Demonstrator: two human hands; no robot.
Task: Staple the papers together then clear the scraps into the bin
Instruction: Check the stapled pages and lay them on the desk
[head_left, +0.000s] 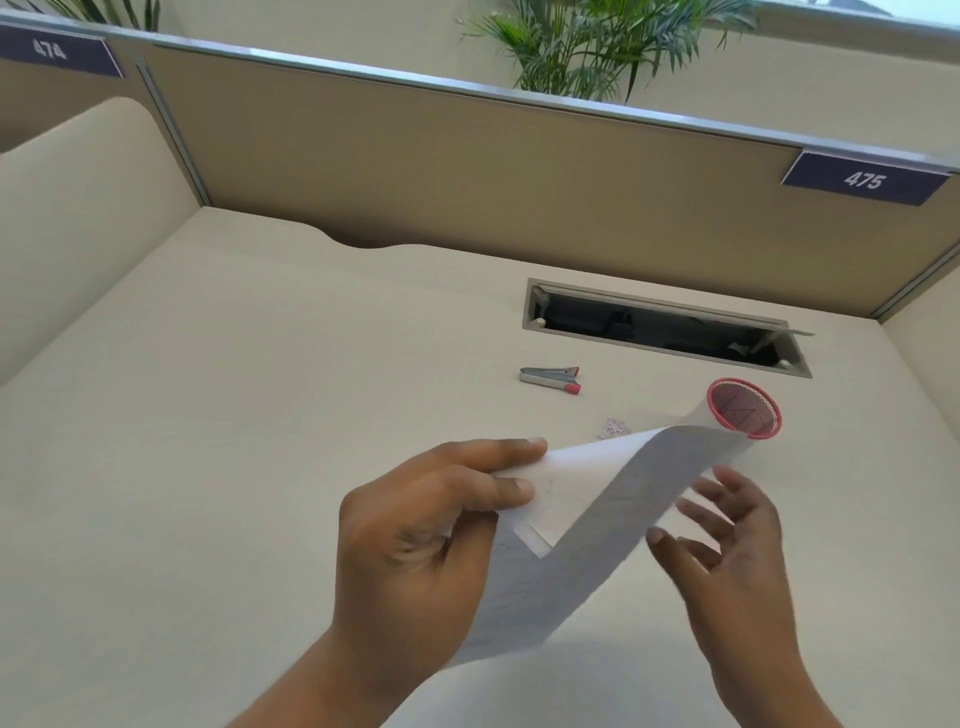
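Note:
My left hand pinches a stack of white papers by one corner, lifted above the desk and curling away to the right. My right hand is spread, fingers apart, beside the papers' right edge; whether it touches them is unclear. A silver stapler with a red tip lies on the desk behind the papers. A small heap of paper scraps sits between stapler and papers. A red mesh bin stands at the right, its lower part hidden by the papers.
The beige desk is enclosed by tan partition walls labelled 474 and 475. An open cable hatch is set in the desktop behind the bin. A leafy plant rises behind the partition.

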